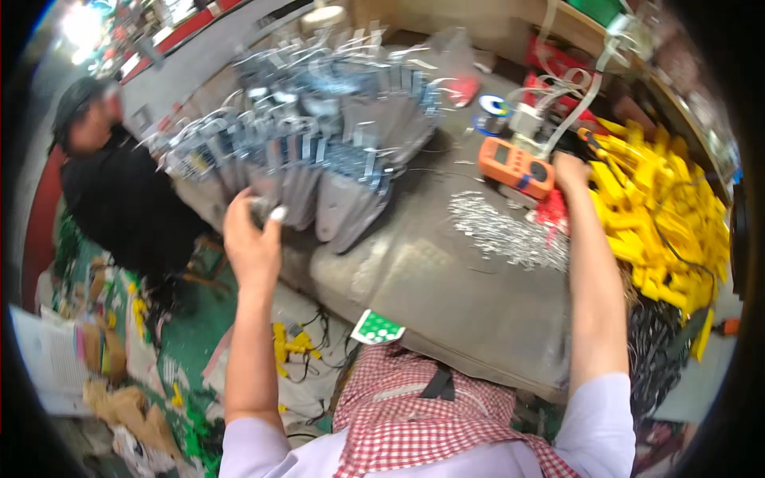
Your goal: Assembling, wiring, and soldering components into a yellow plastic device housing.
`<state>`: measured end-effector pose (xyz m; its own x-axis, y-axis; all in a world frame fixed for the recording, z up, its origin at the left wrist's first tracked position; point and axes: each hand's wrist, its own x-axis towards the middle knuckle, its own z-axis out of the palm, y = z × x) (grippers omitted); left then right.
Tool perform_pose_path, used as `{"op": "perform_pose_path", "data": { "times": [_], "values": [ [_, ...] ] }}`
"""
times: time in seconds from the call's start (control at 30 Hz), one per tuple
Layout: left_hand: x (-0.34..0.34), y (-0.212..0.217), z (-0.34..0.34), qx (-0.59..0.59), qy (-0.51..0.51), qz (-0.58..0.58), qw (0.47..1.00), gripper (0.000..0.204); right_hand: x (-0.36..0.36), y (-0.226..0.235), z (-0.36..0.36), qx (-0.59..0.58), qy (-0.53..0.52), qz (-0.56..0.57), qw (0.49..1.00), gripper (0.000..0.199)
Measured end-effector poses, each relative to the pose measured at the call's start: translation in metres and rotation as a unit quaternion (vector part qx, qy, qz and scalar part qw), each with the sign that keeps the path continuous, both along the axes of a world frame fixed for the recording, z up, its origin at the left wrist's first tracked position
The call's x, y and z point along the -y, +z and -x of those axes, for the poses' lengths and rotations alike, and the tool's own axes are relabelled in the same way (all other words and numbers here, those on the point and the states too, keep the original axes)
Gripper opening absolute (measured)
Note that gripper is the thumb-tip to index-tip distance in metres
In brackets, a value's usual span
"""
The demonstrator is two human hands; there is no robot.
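Note:
My left hand [253, 243] is raised at the table's left edge, beside a row of grey, blade-shaped pieces [351, 211] with bluish tops and white ties. Its fingers curl around something small and greyish, too blurred to name. A white covering shows at the thumb tip. My right hand [570, 171] reaches out at the right, between an orange boxy device [516, 167] with a dark round dial and a heap of yellow plastic parts [629, 191]. Its fingers are mostly hidden and blurred. Red bits [551, 213] lie just below that wrist, beside a spread of small silvery pieces [506, 231].
A grey-topped table [446, 307] spans the middle. White cables and a plug [526, 119] lie beyond the orange device. A roll of tape [494, 105] is near them. Black cords [657, 342] hang at the right. A person in black [131, 199] is at the left, above a littered green floor.

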<state>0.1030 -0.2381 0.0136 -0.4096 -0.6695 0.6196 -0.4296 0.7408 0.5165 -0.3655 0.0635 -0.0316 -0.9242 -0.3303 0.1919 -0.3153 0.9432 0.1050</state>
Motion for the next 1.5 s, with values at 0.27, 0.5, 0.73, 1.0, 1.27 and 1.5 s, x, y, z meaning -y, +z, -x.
{"op": "perform_pose_path", "data": {
  "times": [0.27,0.5,0.73,1.0,1.27,1.5],
  "values": [
    [-0.095,0.025,0.021,0.078,-0.41,-0.006,0.909,0.023,-0.016,0.005,-0.03,-0.065,0.089,0.182,0.977,0.05],
    [-0.149,0.024,0.057,0.292,-0.538,-0.043,0.789,0.05,-0.048,0.066,-0.139,-0.151,0.262,0.349,0.887,0.027],
    [-0.226,0.002,0.085,0.352,-0.531,0.243,0.732,0.043,-0.136,0.023,-0.325,-0.006,0.343,0.148,0.928,0.033],
    [-0.216,-0.011,0.1,0.132,-0.598,-0.187,0.768,0.033,-0.138,0.023,-0.324,0.145,0.285,0.264,0.91,0.043],
    [-0.234,-0.014,0.1,0.194,-0.585,-0.007,0.788,0.032,-0.123,0.007,-0.339,0.312,0.18,0.67,0.649,0.072],
    [-0.228,-0.015,0.083,0.238,-0.554,0.016,0.797,0.065,-0.097,0.019,-0.325,0.46,0.148,0.575,0.66,0.093]
  ]
}}
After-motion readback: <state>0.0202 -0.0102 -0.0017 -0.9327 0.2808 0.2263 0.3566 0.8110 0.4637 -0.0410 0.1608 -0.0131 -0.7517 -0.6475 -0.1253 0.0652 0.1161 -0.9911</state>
